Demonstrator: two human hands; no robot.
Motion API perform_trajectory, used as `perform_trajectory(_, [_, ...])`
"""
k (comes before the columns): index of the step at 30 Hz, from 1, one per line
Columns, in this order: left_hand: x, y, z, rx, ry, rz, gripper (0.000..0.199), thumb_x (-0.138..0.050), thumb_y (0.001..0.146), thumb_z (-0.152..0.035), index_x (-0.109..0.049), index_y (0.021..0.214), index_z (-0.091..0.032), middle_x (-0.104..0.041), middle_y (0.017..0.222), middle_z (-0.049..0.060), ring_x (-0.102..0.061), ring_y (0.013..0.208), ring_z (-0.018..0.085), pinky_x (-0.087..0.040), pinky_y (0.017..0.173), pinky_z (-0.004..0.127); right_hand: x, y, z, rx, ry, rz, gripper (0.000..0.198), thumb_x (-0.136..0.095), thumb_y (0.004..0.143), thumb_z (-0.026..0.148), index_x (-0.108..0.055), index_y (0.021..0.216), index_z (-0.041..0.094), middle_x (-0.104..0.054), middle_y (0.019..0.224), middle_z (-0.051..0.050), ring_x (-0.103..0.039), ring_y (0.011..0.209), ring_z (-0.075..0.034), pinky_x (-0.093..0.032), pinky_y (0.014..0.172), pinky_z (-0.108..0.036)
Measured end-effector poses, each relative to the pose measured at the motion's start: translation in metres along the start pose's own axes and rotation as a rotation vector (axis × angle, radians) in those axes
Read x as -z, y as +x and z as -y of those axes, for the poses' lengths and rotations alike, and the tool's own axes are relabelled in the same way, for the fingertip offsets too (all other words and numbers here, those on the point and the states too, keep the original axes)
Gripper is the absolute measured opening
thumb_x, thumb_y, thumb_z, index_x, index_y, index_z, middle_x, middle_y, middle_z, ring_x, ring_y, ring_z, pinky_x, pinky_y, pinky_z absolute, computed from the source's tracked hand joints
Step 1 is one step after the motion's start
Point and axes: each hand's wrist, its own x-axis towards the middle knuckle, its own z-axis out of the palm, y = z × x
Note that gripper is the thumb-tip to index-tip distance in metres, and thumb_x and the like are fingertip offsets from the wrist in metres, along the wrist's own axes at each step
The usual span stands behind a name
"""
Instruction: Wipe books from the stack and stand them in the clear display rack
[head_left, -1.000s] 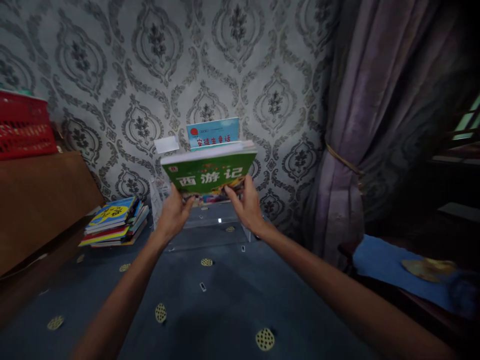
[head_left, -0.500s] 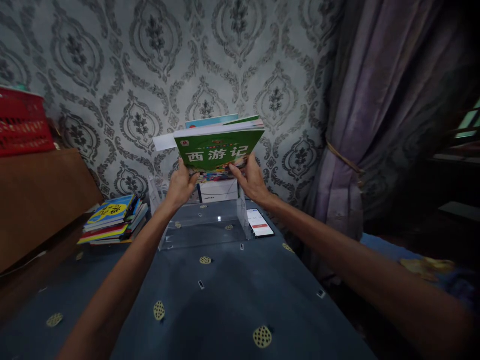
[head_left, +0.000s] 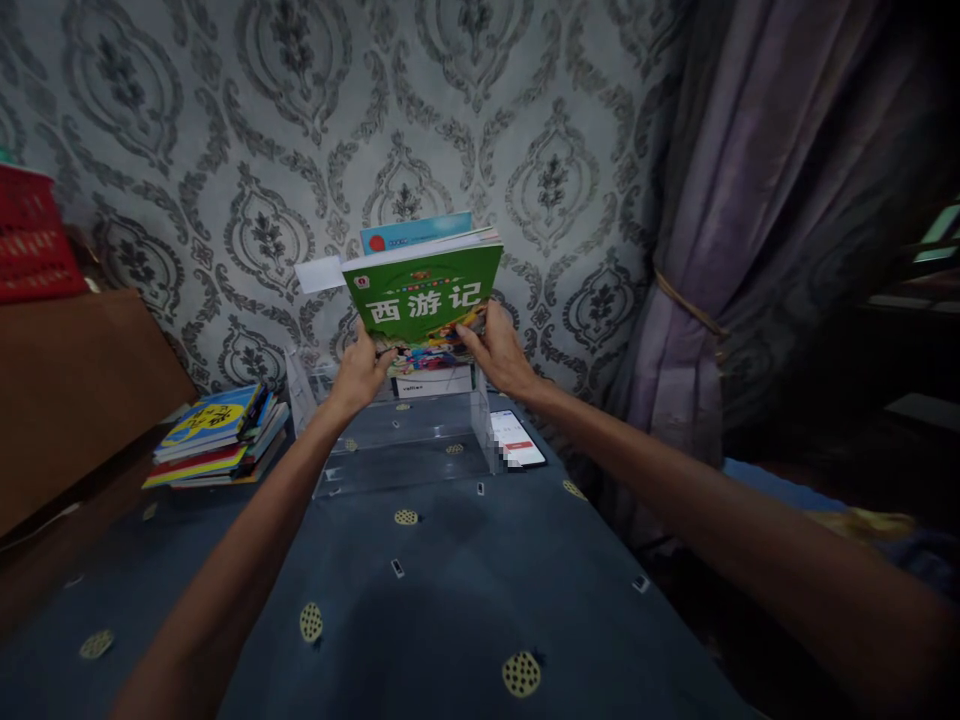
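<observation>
A green book (head_left: 424,290) with white Chinese characters and a colourful picture on its cover is held up between my two hands. My left hand (head_left: 361,372) grips its lower left edge, and my right hand (head_left: 501,348) grips its lower right edge, thumbs on the front. Behind it stands a blue book (head_left: 416,232), its top edge showing. White paper (head_left: 320,274) sticks out to the left of the green book. Below my hands is a clear plastic stand (head_left: 405,462) on the table; a white item with dark lettering (head_left: 435,383) stands at its back, partly hidden.
Left of the stand lies a stack of books (head_left: 217,435). A phone (head_left: 516,438) with a lit screen lies to the right. A brown box (head_left: 82,390) and a red basket (head_left: 34,235) are at far left. A curtain (head_left: 690,260) hangs at right over the patterned tablecloth's (head_left: 450,600) edge.
The green book has tilted more upright, so more of its cover shows, and its right side has shifted left. Both hands keep their hold. The view has turned slightly.
</observation>
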Motion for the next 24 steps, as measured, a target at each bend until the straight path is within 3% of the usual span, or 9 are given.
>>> perform_trajectory(13, [-0.007,0.008,-0.002,0.101,0.154,0.066,0.064,-0.054,0.093,-0.032,-0.029,0.143,0.0,-0.068,0.111,0.024,-0.066,0.111,0.037,-0.048,0.1,0.05,-0.009,0.007,-0.024,-0.121,-0.164,0.037,0.045,-0.042,0.097,0.058,-0.048,0.121,0.02,-0.05,0.11,-0.014,-0.051,0.109,-0.033,-0.045,0.099,-0.057])
perform_trajectory(24, [-0.006,0.016,-0.012,0.154,0.139,0.087,0.047,-0.048,0.093,-0.022,-0.037,0.135,-0.006,-0.064,0.119,0.025,-0.063,0.119,0.038,-0.045,0.103,0.051,-0.014,0.003,-0.036,-0.166,-0.216,0.113,0.031,-0.045,0.095,0.04,-0.055,0.114,0.017,-0.052,0.101,-0.013,-0.054,0.099,-0.033,-0.048,0.093,-0.055])
